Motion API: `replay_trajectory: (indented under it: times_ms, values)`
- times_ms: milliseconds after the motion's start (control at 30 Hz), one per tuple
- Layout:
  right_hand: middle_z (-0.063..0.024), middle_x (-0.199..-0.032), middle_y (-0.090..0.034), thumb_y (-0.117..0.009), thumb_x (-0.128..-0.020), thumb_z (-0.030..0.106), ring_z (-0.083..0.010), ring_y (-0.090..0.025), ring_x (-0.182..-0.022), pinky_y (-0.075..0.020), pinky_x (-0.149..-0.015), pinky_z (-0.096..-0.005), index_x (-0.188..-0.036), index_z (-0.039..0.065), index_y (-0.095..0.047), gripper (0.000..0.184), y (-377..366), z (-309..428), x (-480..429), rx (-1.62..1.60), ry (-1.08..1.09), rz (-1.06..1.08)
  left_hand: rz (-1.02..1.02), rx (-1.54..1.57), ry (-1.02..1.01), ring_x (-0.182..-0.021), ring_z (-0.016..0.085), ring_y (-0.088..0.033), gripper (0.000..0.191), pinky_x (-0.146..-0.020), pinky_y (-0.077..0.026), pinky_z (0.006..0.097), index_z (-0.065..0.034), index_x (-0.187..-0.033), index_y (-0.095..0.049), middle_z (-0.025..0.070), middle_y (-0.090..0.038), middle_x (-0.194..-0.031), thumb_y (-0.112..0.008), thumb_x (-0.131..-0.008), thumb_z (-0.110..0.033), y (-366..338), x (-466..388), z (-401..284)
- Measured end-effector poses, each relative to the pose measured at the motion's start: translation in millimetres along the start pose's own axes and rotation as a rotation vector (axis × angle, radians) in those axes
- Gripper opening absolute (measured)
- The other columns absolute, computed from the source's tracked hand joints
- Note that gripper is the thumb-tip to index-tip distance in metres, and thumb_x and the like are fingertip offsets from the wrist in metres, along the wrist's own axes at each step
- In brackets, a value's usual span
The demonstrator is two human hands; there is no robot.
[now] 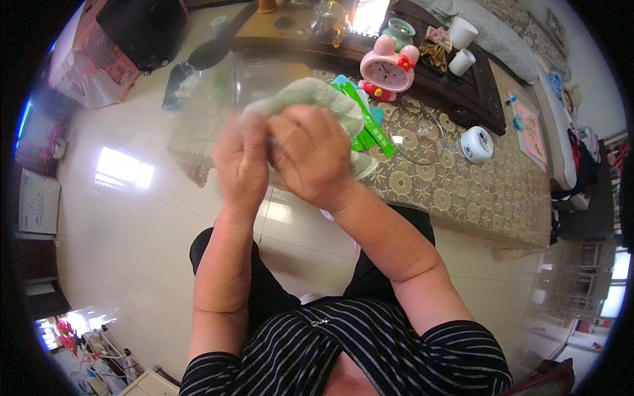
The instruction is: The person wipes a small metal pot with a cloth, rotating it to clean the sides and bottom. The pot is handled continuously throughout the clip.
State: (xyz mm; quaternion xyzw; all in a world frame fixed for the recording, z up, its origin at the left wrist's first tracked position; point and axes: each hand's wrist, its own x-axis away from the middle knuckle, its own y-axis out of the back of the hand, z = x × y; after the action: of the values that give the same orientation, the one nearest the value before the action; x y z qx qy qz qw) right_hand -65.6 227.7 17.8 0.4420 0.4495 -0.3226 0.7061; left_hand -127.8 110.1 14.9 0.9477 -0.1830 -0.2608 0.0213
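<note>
Both of my hands are raised close together over the near edge of a table with a patterned tablecloth (421,188). My left hand (242,153) is blurred, its fingers curled at a pale green cloth (317,94). Beside it, my right hand (312,153) is closed on the same cloth, which spreads out behind and to the right of the fingers. What lies between the palms is hidden. Green packets (369,123) lie just right of the cloth, near a round clear glass dish (417,136). Behind them stands a pink alarm clock (387,72).
A white round jar (477,144) stands right of the dish. Farther back are a green ceramic pot (398,32), white paper rolls (462,33) and a glass teapot (331,22). A clear plastic container (213,94), blurred, is at the table's left. A pink picture (530,128) lies at the right.
</note>
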Motion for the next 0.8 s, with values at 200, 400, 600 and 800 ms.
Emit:
replay_trajectory:
  times_ms: [200,400,600,800]
  values:
    - [-0.0099,-0.097,-0.063,-0.071,-0.086,0.011,-0.0199,-0.062,-0.083,-0.0503,-0.07,-0.0328,-0.103,0.002,-0.066,0.019,36.4,-33.4,-26.1,-0.227,-0.405,-0.087,0.201,-0.165,-0.191,-0.056,0.023,-0.058,0.015,-0.055,-0.046,0.0296,-0.0014,-0.087,-0.067,0.0111,-0.062,-0.068,-0.069,-0.091,-0.016,-9.0,6.5,-32.4]
    - [-0.0036,-0.105,-0.067,-0.067,-0.09,0.011,-0.013,-0.062,-0.083,-0.0495,-0.069,-0.0268,-0.104,0.003,-0.068,0.016,43.2,-46.2,-26.0,-0.405,-0.604,0.046,0.19,-0.12,-0.111,-0.059,0.014,-0.058,0.02,-0.056,-0.046,0.0281,0.0015,-0.089,-0.067,0.0082,-0.064,-0.068,-0.065,-0.095,-0.018,-13.8,13.3,-23.5]
    - [-0.0037,-0.107,-0.064,-0.07,-0.075,0.015,-0.0277,-0.056,-0.101,-0.0423,-0.092,-0.042,-0.097,0.012,-0.068,0.022,25.9,7.5,-26.8,-0.125,-0.042,0.163,-0.071,0.194,0.301,-0.066,0.008,-0.05,0.053,-0.055,-0.042,0.0253,0.0023,-0.083,-0.064,-0.0008,-0.056,-0.07,-0.045,-0.105,-0.042,1.3,1.2,-24.0]
    - [-0.0079,-0.107,-0.065,-0.07,-0.075,0.009,-0.032,-0.058,-0.099,-0.0435,-0.089,-0.0412,-0.103,0.008,-0.066,0.028,17.8,-4.0,-23.3,-0.147,-0.047,0.033,0.0,-0.011,0.003,-0.067,0.007,-0.049,0.037,-0.056,-0.043,0.0253,0.001,-0.083,-0.063,-0.001,-0.056,-0.068,-0.058,-0.099,-0.031,1.5,0.7,-23.5]
